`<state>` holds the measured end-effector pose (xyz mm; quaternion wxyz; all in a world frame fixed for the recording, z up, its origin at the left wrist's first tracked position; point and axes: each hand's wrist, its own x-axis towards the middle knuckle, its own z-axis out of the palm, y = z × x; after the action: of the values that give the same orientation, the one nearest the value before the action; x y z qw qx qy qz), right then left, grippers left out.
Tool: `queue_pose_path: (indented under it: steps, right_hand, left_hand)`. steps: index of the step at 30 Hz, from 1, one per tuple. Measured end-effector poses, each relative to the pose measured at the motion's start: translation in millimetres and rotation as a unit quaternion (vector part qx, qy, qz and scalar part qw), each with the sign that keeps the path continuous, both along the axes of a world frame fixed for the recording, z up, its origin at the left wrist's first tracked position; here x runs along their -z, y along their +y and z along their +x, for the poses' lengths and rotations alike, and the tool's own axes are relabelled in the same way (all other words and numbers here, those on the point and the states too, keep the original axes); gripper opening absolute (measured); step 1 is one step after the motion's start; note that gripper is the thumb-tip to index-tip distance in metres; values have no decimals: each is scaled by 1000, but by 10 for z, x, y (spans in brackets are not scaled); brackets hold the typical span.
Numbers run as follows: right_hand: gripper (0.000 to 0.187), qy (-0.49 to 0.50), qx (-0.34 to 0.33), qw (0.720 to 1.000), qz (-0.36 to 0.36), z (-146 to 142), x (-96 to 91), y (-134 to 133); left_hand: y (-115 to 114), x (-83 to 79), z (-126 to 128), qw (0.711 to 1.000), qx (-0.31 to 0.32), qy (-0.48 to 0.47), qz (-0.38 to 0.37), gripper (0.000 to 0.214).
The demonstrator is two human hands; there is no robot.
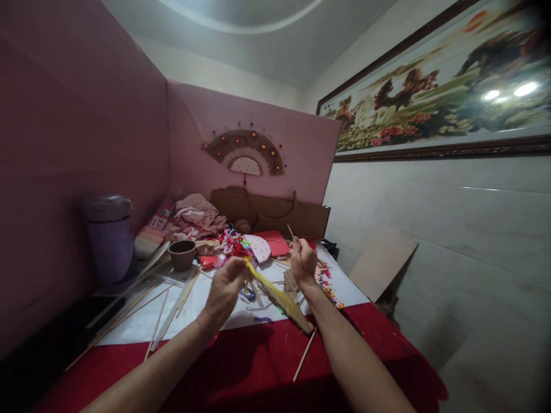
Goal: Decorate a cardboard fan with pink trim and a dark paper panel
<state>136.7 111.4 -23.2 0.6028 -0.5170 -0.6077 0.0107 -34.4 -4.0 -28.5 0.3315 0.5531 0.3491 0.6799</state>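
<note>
My left hand (227, 282) is closed, its thumb and fingers pinching the upper end of a brown cardboard piece (298, 317). A bright yellow strip (269, 285) runs along this piece from my fingertips; whether it is stuck down I cannot tell. The cardboard slants down to the right, its lower tip over the red cloth. To the right, my raised right hand (303, 261) is wrapped round a thin wooden stick (290, 230), whose tip pokes up above the fist. Blue-handled scissors (247, 294) lie partly hidden behind the cardboard.
On the white sheet (129, 332) are wooden sticks (185, 295), a brown pot (182, 256), colourful pipe cleaners (236, 242) and a dotted pink piece (257, 249). A purple container (110, 241) stands left. A decorated fan (245, 150) hangs on the pink board behind.
</note>
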Motion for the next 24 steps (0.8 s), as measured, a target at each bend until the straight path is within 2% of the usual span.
queue_pose_path:
  steps: [4, 10, 15, 18, 21, 24]
  right_hand:
    - [37, 27, -20, 999, -4, -12, -3, -1]
    - [32, 71, -110, 991, -18, -43, -28, -54]
    - [41, 69, -277, 956, -62, -124, -78, -180]
    - [32, 53, -369, 923, -93, -246, -69, -303]
    - [23, 53, -425, 897, -107, -383, -18, -417]
    - [27, 72, -447, 884, -119, -461, 23, -481]
  left_hand:
    - [46, -122, -149, 988, -67, -108, -87, 22]
    - [144, -80, -299, 975, -89, -133, -155, 17]
    - [96, -51, -223, 976, -36, -86, -196, 25]
    - [51, -33, -112, 976, 11, -57, -209, 24]
    - [42, -12, -23, 974, 51, -32, -218, 26]
    - [54, 7, 20, 970, 81, -18, -227, 31]
